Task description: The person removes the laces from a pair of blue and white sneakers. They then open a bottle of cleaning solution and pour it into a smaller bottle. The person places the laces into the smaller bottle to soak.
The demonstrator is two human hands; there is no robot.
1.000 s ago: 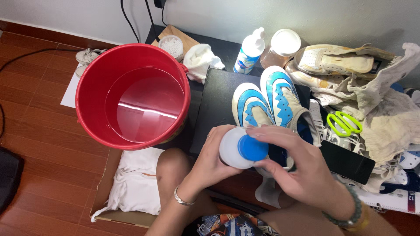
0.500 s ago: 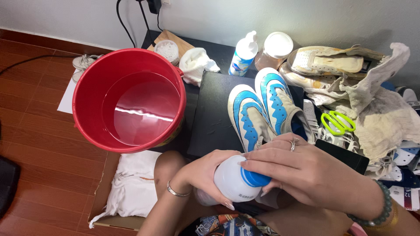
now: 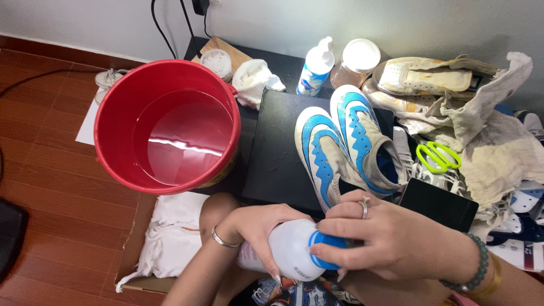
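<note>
Cap of white bottle being worked.
Bottle gripped by left hand; blue cap pinched by right hand fingers; a firm twist is judged necessary.

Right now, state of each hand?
Left hand: closed around the white bottle.
Right hand: fingers closed on the bottle's blue cap.

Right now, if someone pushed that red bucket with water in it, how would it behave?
The red bucket holds water partway up, so it would likely feel heavy and resist a light push. A quick shove would probably slosh the water toward the rim. It seems to rest partly on the black board, so it may sit slightly unsteady.
</note>
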